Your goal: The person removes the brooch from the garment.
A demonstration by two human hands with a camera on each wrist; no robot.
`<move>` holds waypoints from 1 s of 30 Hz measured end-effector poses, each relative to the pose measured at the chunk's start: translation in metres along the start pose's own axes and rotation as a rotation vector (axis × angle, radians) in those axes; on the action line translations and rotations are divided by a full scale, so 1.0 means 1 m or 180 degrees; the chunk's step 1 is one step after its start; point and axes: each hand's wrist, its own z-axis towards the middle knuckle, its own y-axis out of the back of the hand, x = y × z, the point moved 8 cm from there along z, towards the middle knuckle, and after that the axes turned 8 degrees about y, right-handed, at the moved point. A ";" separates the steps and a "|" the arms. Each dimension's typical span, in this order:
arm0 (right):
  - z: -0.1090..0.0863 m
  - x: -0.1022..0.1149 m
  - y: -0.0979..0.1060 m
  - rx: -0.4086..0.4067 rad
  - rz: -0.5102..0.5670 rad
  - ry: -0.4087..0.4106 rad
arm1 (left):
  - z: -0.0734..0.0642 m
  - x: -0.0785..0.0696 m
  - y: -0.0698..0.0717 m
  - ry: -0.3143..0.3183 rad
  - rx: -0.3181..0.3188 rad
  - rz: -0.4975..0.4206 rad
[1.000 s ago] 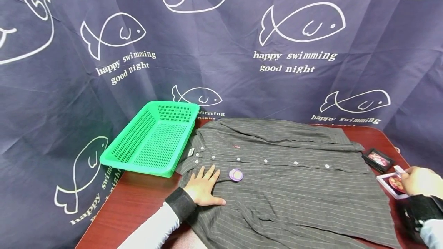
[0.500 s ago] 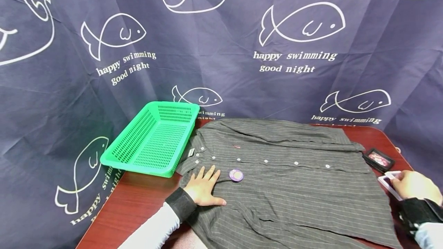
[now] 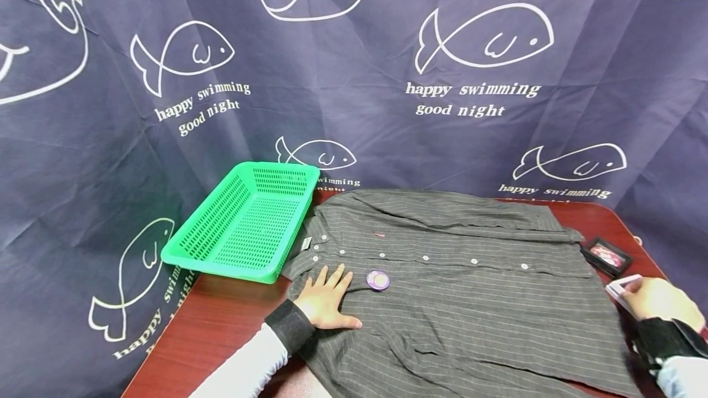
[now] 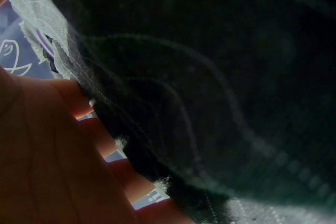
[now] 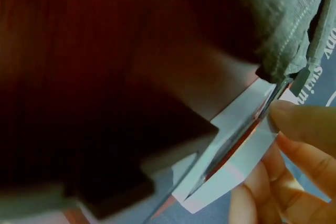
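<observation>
My left hand (image 3: 326, 303) lies spread on a dark grey pinstriped shirt (image 3: 475, 312), just left of a round purple-rimmed badge (image 3: 378, 280). In the left wrist view its fingers (image 4: 128, 179) press along the dark cloth. At the right edge of the table, my right hand (image 3: 662, 304) pinches a white-framed display case (image 3: 619, 290). The right wrist view has thumb and fingers around one edge of this case (image 5: 226, 177), which is tilted. A black frame with a pinkish picture (image 3: 606, 257) lies just behind it, beside the shirt's hem.
A green slotted basket (image 3: 218, 271) stands at the table's back left, against the shirt collar. The reddish-brown table (image 3: 216, 312) shows at both sides of the shirt. Behind hangs a dark blue curtain (image 3: 354, 78) printed with fish and lettering.
My right hand has shifted slightly left and turned over the white-framed case, covering its round red picture, and the case now tilts up. My left hand has stayed put on the shirt.
</observation>
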 end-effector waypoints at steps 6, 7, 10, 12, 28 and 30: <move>-0.001 -0.002 -0.003 0.0067 0.0059 -0.0119 | 0.001 0.001 -0.002 0.0017 0.0059 -0.0025; -0.001 -0.002 -0.004 0.0070 0.0065 -0.0130 | 0.001 0.001 -0.001 0.0016 0.0056 -0.0028; 0.000 -0.003 -0.004 0.0056 0.0084 -0.0118 | 0.000 0.001 -0.001 0.0013 0.0048 -0.0030; 0.000 -0.003 -0.004 0.0064 0.0088 -0.0110 | 0.000 0.001 -0.001 0.0009 0.0030 -0.0029; -0.004 -0.001 -0.005 0.0148 -0.0005 -0.0410 | 0.000 0.000 0.000 -0.0009 -0.0024 0.0017; -0.004 -0.002 -0.005 0.0169 -0.0035 -0.0490 | 0.000 0.000 0.000 -0.0015 -0.0032 0.0025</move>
